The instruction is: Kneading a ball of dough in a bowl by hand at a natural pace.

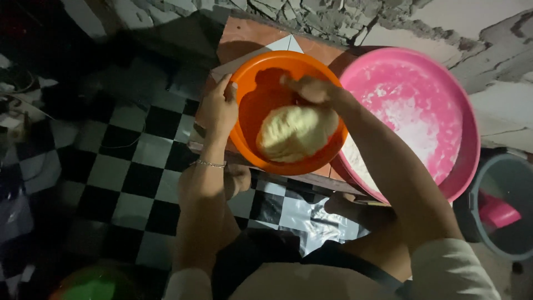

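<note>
While the left hand (218, 106) grips the orange bowl (250, 119) rim, right hand (312, 89) fisted on dough (294, 133).

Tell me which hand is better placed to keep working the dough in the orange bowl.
Probably the right hand: it is already inside the orange bowl, fist right at the top of the dough. The left hand grips the bowl's rim from outside, steadying it.

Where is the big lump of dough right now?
In the head view, the pale lump of dough sits inside the round orange plastic bowl, centre frame, under the right hand, with the wide pink plastic basin just to its right.
</note>
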